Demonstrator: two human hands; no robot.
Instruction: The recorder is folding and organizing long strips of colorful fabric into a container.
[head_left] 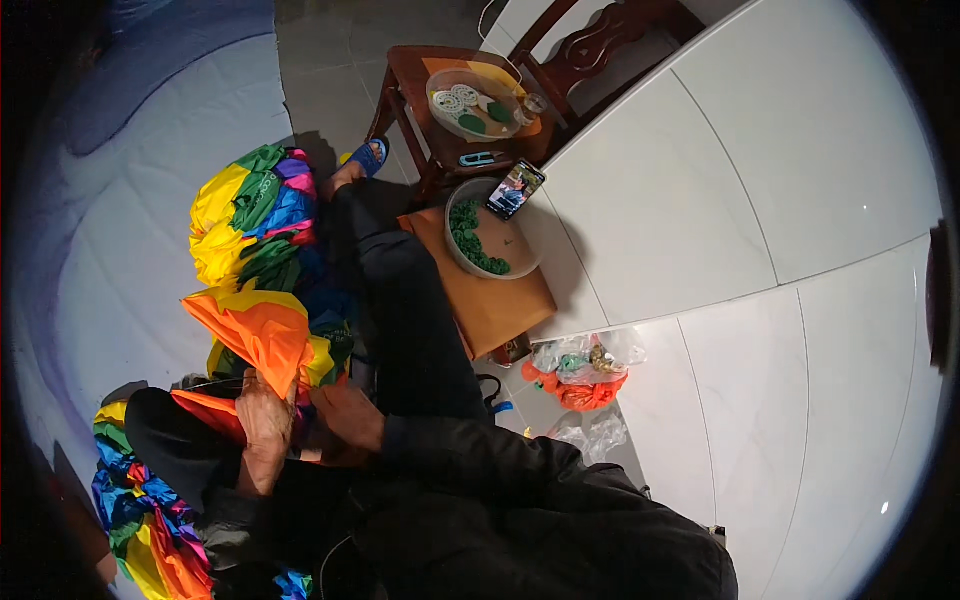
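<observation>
Bunched in my lap is thin, shiny multicoloured fabric (262,330), with an orange and yellow part uppermost. My left hand (266,420) is closed on the orange cloth, its fingers pointing away from me. Close beside it on the right, my right hand (348,415) lies against the orange fabric. Its fingers are partly hidden and blurred, so its grip does not show. A large heap of the same cloth in yellow, green, blue and pink (245,215) spreads beyond my knees. More of it (150,500) hangs at the lower left.
On a brown box (510,310) at my right stands a clear round tub (522,262) with green curled pieces. A phone (516,190) leans at its rim. A wooden chair (410,70) bears another tub (470,88) and blue snips (480,158). Plastic bags (585,390) lie beside a white tiled surface (690,220).
</observation>
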